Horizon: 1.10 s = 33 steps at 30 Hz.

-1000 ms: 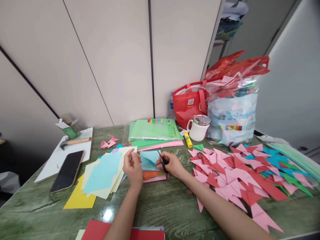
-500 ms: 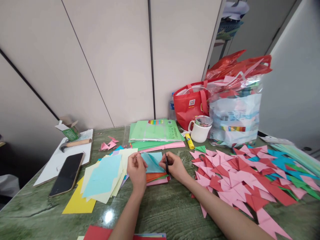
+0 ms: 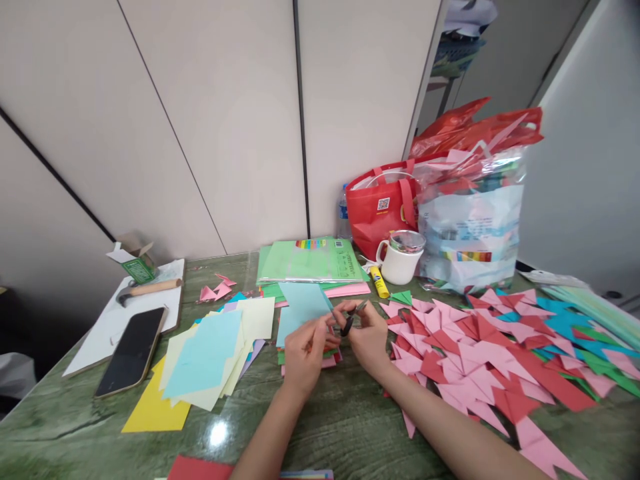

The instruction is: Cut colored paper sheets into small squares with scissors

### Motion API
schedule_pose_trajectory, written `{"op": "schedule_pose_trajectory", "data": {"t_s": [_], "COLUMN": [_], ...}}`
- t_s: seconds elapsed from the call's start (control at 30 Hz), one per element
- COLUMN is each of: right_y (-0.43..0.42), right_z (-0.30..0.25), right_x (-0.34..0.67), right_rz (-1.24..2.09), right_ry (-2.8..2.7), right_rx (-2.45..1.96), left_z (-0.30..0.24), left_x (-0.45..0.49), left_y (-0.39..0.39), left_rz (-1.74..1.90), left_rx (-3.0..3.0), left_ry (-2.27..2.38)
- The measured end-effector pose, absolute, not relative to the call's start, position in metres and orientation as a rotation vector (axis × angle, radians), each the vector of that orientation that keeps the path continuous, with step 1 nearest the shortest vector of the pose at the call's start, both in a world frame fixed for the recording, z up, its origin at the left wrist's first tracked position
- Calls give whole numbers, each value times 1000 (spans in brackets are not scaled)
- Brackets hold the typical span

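Observation:
A light blue sheet of paper (image 3: 306, 300) stands tilted up above the middle of the table. The fingers of my left hand (image 3: 306, 353) are closed at its lower right corner. Small black-handled scissors (image 3: 347, 325) sit in my right hand (image 3: 369, 340), with the fingers curled round them and the fingertips close to the left hand's. Beneath the hands lies a stack of coloured paper (image 3: 286, 325), pale blue on top with pink and other colours showing below. My fingers partly hide the stack.
Folded pink and red paper pieces (image 3: 465, 353) spread across the right side. Loose sheets (image 3: 205, 353), a phone (image 3: 133, 350) and a hammer (image 3: 155, 287) lie left. Green paper packs (image 3: 310, 260), a glue stick (image 3: 379, 281), a white mug (image 3: 400, 262) and a red bag (image 3: 375, 220) stand behind.
The blue sheet has been turned and raised from its low place between the hands. My left hand has moved right, close to my right hand, and the scissors have turned sideways.

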State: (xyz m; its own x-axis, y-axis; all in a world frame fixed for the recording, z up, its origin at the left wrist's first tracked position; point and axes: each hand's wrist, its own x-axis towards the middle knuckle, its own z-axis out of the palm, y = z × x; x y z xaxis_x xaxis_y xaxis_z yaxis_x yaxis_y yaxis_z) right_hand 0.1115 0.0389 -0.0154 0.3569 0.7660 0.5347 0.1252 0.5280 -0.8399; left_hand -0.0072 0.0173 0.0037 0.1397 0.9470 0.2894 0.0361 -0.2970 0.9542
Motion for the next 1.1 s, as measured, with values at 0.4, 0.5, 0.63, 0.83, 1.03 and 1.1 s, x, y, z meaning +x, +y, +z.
{"op": "schedule_pose_trajectory", "data": {"t_s": [0.4,0.5,0.63,0.83,1.03,1.1], "right_y": [31,30,30,30,30,29], "right_z": [-11,-9,-11,-19,-22,-22], "right_x": [112,111,111,113,111,109], "right_rz": [253,235,176,121,73,110], "right_ry": [-1316,-1320,-1396,-1710,-1961,-2017], "right_rx": [-935,-950,-892,-717,-634,-605], "left_z": [7,6,4,10,8,1], "left_x": [-12,-11,-13,-22,-23,-23], "left_y": [16,17,21,28,33,36], "left_rz": [1296,1264,1293,1412,1495,1553], "left_rx": [1823,1724,1518,1534,1245,1084], "left_ry": [1071,1165,1223,1204,1243,1225]}}
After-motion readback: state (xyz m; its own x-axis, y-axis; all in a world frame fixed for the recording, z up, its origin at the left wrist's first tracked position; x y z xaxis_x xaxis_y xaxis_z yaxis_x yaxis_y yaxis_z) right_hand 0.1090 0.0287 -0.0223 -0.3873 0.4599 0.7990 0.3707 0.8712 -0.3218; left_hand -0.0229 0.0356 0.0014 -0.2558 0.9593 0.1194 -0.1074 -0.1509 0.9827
